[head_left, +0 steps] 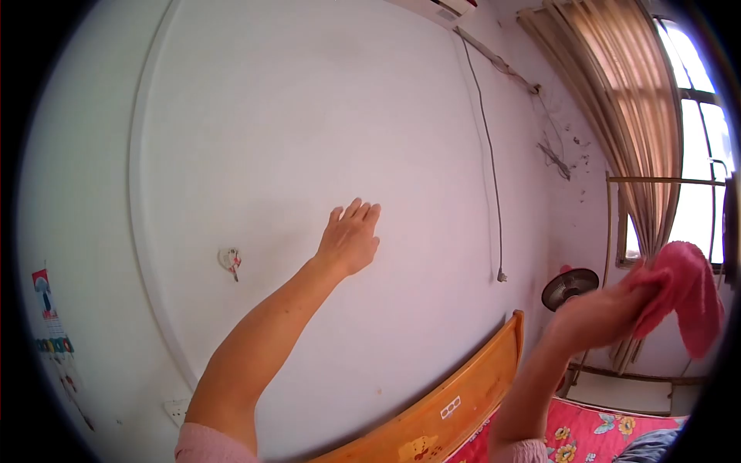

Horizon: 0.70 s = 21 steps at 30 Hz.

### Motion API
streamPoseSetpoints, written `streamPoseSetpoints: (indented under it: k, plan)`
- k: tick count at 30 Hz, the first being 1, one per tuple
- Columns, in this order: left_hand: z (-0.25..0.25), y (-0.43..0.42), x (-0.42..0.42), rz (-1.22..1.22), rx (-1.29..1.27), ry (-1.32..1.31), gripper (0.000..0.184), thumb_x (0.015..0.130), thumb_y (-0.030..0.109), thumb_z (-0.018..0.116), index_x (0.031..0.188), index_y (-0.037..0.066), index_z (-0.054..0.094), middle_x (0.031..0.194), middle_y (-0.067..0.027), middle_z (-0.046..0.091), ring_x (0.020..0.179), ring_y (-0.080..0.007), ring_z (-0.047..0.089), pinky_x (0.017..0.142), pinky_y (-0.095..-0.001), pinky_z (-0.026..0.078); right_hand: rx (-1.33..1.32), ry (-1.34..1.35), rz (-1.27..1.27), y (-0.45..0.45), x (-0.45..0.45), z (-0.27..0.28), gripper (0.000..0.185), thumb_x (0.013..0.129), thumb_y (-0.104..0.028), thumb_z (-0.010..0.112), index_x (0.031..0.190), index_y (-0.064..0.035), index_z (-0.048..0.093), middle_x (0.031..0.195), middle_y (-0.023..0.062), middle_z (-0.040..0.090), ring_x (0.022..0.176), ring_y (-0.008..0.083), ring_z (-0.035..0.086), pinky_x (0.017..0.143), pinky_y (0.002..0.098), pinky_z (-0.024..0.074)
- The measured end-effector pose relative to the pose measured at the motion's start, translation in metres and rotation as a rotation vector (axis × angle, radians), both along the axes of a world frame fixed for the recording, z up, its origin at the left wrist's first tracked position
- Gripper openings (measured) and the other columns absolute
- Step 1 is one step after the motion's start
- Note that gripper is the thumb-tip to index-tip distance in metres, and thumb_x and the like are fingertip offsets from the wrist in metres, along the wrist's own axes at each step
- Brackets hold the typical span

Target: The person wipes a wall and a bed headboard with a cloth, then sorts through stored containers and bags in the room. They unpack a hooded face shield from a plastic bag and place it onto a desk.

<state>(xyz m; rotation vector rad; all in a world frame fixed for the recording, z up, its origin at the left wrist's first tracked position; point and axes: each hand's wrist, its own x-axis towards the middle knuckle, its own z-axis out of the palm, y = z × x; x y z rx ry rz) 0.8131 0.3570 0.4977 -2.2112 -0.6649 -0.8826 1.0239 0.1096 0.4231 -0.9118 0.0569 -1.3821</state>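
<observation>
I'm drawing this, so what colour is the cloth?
The cloth in the right hand is pinkish red, best seen in the head view.

Fuzzy, matt red cloth (689, 297).

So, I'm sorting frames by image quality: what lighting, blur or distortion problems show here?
Head view: the window is blown out to white; the right hand and pink cloth look slightly smeared, the left hand crisper; a soft shadow runs beside the hanging cable; wide-angle distortion seems to bow the wall trim, and black fills the corners.
</observation>
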Motion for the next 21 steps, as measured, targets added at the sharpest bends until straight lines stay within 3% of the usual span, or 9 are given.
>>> streamPoseSetpoints:
  k: [1, 3, 4, 7, 8, 11, 13, 18, 21]
  plan:
    - [0.003, -0.001, -0.003, 0.031, -0.034, 0.015, 0.052, 0.084, 0.015, 0.056, 0.131, 0.001, 0.039, 0.133, -0.0161, 0.044, 0.131, -0.0292, 0.033, 0.105, -0.048, 0.025, -0.067, 0.183, -0.118, 0.001, -0.014, 0.026, 0.026, 0.095, -0.013, 0.045, 0.107, 0.0065, 0.058, 0.119, 0.019, 0.056, 0.104, 0.0245, 0.056, 0.092, 0.0333, 0.0433]
    - [-0.007, 0.001, -0.013, 0.03, -0.011, 0.083, 0.051, 0.084, 0.016, 0.056, 0.131, 0.002, 0.041, 0.131, -0.0154, 0.046, 0.129, -0.0289, 0.035, 0.104, -0.0492, 0.025, 0.172, -0.128, -0.073, 0.055, 0.011, 0.08, 0.026, 0.092, -0.008, 0.04, 0.105, 0.0016, 0.06, 0.099, 0.015, 0.064, 0.09, 0.0263, 0.063, 0.078, 0.0373, 0.0497]
    - [-0.016, 0.001, -0.019, 0.033, -0.003, 0.121, 0.05, 0.084, 0.016, 0.056, 0.13, 0.003, 0.042, 0.13, -0.015, 0.047, 0.128, -0.0287, 0.036, 0.104, -0.0497, 0.025, -0.067, -0.138, -0.047, 0.106, 0.026, 0.103, 0.025, 0.089, -0.009, 0.042, 0.1, 0.0006, 0.062, 0.097, 0.0153, 0.065, 0.089, 0.0267, 0.063, 0.076, 0.0377, 0.0492]
    - [-0.039, -0.005, -0.033, 0.097, 0.003, 0.296, 0.053, 0.084, 0.022, 0.058, 0.131, 0.006, 0.041, 0.131, -0.0141, 0.047, 0.129, -0.0283, 0.036, 0.105, -0.0489, 0.025, -1.765, -0.534, 0.501, 0.277, 0.049, 0.1, 0.022, 0.081, -0.013, 0.048, 0.087, -0.0025, 0.067, 0.09, 0.0164, 0.066, 0.085, 0.0278, 0.063, 0.071, 0.0388, 0.0479]
    - [-0.047, -0.006, -0.041, 0.048, 0.003, 0.3, 0.051, 0.082, 0.021, 0.059, 0.129, 0.006, 0.043, 0.129, -0.013, 0.048, 0.127, -0.0281, 0.037, 0.104, -0.0487, 0.026, -1.954, -0.709, 0.758, 0.297, 0.037, 0.062, 0.022, 0.078, -0.014, 0.05, 0.082, -0.0035, 0.069, 0.088, 0.0168, 0.067, 0.083, 0.0281, 0.062, 0.069, 0.0391, 0.0475]
    - [-0.07, -0.007, -0.057, 0.056, -0.124, 0.295, 0.048, 0.082, 0.02, 0.059, 0.126, 0.006, 0.046, 0.126, -0.0127, 0.05, 0.126, -0.0282, 0.039, 0.104, -0.0488, 0.026, -1.851, -0.19, 1.487, 0.266, -0.003, -0.027, 0.024, 0.079, -0.017, 0.052, 0.086, 0.0024, 0.064, 0.079, 0.015, 0.065, 0.08, 0.0251, 0.063, 0.072, 0.0373, 0.0474]
    - [-0.094, -0.003, -0.065, 0.024, -0.238, 0.251, 0.047, 0.081, 0.02, 0.059, 0.125, 0.005, 0.047, 0.121, -0.0152, 0.054, 0.121, -0.0298, 0.043, 0.103, -0.0464, 0.027, -1.409, -0.099, 2.209, 0.261, 0.001, -0.088, 0.026, 0.085, -0.015, 0.049, 0.098, 0.0048, 0.06, 0.084, 0.0118, 0.065, 0.074, 0.0228, 0.065, 0.07, 0.0324, 0.0516]
    - [-0.17, -0.015, -0.084, -0.003, -0.571, 0.303, 0.048, 0.083, 0.021, 0.058, 0.126, 0.004, 0.046, 0.116, -0.0185, 0.055, 0.115, -0.0307, 0.048, 0.102, -0.0437, 0.028, -1.003, 0.173, 2.38, 0.19, 0.01, -0.155, 0.03, 0.09, -0.022, 0.05, 0.101, 0.0039, 0.059, 0.084, 0.0132, 0.066, 0.065, 0.0257, 0.066, 0.06, 0.032, 0.0545]
    - [-0.216, -0.042, -0.116, -0.119, -0.681, 0.383, 0.047, 0.084, 0.023, 0.057, 0.126, 0.004, 0.046, 0.117, -0.018, 0.055, 0.115, -0.0299, 0.048, 0.103, -0.0444, 0.028, -0.38, 0.091, 1.871, 0.158, 0.05, -0.187, 0.025, 0.092, -0.019, 0.046, 0.111, -0.0047, 0.054, 0.104, 0.0074, 0.06, 0.088, 0.0185, 0.06, 0.072, 0.0325, 0.0522]
